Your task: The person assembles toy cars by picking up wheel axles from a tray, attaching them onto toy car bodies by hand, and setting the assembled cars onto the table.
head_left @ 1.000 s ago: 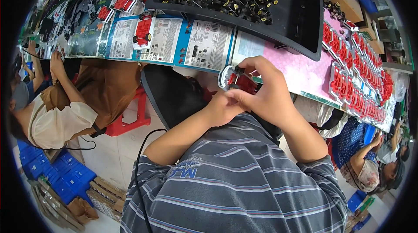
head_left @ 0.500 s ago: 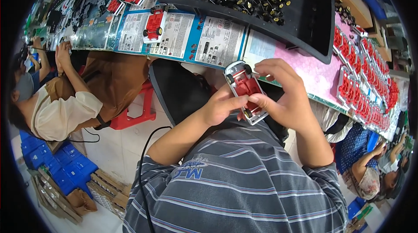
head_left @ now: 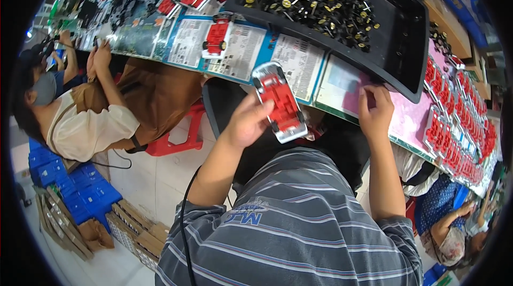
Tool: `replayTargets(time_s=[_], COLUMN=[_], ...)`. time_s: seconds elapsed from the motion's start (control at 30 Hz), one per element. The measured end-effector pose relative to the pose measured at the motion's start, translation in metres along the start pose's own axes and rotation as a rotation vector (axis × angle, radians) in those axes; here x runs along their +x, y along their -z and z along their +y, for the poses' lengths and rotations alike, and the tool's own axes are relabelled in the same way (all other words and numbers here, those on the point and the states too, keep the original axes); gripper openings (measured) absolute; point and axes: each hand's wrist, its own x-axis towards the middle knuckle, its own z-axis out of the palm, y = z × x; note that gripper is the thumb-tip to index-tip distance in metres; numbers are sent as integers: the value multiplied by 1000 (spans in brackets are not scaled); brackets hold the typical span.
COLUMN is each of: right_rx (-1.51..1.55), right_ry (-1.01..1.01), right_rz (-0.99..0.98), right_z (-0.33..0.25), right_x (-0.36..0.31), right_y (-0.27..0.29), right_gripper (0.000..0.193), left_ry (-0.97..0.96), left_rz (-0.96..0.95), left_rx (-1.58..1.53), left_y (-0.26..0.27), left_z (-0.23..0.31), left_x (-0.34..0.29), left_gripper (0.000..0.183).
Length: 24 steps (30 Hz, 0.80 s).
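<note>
My left hand (head_left: 251, 120) grips a toy car (head_left: 280, 101) along one side, its thumb on the red underside. The car has a silver-white body, is held underside up and has black wheels on the sides. My right hand (head_left: 375, 112) is at the table's front edge, close under the near wall of a black tray (head_left: 398, 45). Its fingers are bent and drawn together; whatever lies between the fingertips, if anything, is hidden. In the tray is a heap of black wheels with yellow hubs on metal axles (head_left: 315, 0).
Several similar red-and-white toy cars (head_left: 216, 37) lie on printed sheets to the left. Rows of red-and-white car parts (head_left: 454, 120) cover the pink surface at right. A co-worker (head_left: 80, 120) sits to the left near a red stool (head_left: 176, 136); blue boxes (head_left: 80, 190) stand on the floor.
My right hand has left the toy car and moved right to the table edge by the tray. The left hand now holds the car alone, slightly farther left and tilted.
</note>
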Motion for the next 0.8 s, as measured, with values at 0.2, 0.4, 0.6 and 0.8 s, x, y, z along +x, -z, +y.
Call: replayTargets(time_s=[0.2,0.4,0.6,0.8], right_rx=[-57,-47,159,-240], right_ry=[97,98,-55,-55], right_rz=[-32,-28,-53,141], right_z=[1,-2,-15,10], right_x=[0,1,-11,-22], right_y=[-3,4,49,127], right_gripper=[16,14,7,14], left_ry=[-372,-408,-176,-165], left_rz=[494,772,754,763], left_rx=[464,876,799,772], left_y=[32,93,165,191], left_z=[73,148,170,172], left_x=[3,3,32,49], left_gripper=[38,27,23,28])
